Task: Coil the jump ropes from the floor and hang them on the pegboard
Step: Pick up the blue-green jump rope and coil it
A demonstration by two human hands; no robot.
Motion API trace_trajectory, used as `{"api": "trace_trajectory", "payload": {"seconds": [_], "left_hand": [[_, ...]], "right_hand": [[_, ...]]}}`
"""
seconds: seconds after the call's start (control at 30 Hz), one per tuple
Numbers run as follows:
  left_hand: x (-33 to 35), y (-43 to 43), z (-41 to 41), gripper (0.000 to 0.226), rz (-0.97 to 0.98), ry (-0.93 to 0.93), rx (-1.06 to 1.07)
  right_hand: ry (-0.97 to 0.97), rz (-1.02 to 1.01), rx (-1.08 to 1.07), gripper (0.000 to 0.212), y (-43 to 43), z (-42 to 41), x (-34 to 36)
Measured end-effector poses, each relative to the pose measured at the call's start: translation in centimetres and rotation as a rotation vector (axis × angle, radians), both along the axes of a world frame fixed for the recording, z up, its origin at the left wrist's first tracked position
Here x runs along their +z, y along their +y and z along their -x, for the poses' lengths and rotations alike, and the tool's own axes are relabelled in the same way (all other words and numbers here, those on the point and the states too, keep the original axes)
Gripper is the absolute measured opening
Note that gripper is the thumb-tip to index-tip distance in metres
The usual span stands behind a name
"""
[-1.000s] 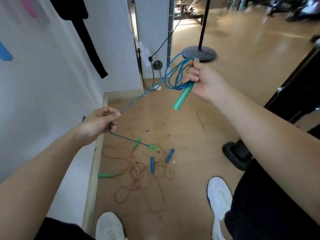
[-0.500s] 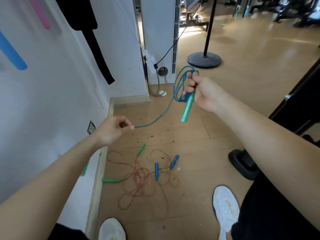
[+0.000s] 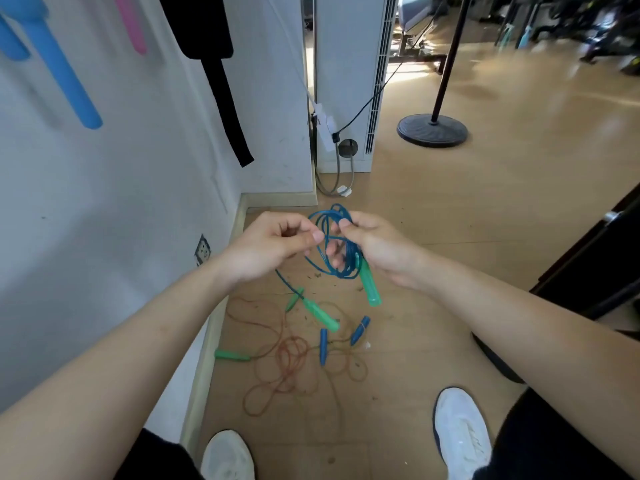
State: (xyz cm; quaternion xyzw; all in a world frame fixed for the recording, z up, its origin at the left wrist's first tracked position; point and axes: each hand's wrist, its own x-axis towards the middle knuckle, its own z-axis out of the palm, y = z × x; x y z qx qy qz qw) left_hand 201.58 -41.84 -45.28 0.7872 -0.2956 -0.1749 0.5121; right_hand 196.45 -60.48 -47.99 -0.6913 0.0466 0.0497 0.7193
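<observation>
Gripping round loops of thin, glossy blue rope [image 3: 323,213] and its translucent green plastic handle [image 3: 369,285], the right hand [image 3: 374,247] holds the coil above the wooden floor [image 3: 450,237]; the left hand [image 3: 273,244] pinches the cord beside it.

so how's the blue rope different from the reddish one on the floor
The blue jump rope is looped into a coil in the right hand; the reddish jump rope sprawls loose on the floor. The blue cord looks thicker and brighter, the reddish one thin and dull. Both have green handles.
</observation>
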Motion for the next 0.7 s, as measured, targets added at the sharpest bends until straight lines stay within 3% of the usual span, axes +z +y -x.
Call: {"api": "trace_trajectory", "payload": {"seconds": [0.2, 0.33, 0.57, 0.7], "left_hand": [[-0.7, 0.1, -1.1, 0.016, 0.093, 0.033, 0.227], [-1.2, 0.5, -1.5, 0.016, 0.074, 0.032, 0.256], [-1.4, 0.9, -1.2, 0.008, -0.097, 0.076, 0.172], [-0.9, 1.4, -0.7, 0.040, -0.148, 0.144, 0.063]], "right_hand": [[0.041, -0.085, 0.098, 0.023, 0.4, 0.5, 0.3], [0.044, -0.056, 0.138, 0.023, -0.1, 0.3, 0.6], [0.086, 0.292, 0.241, 0.028, -1.2, 0.1, 1.1], [0.102, 0.333, 0.336, 0.027, -1.6, 0.3, 1.7]]}}
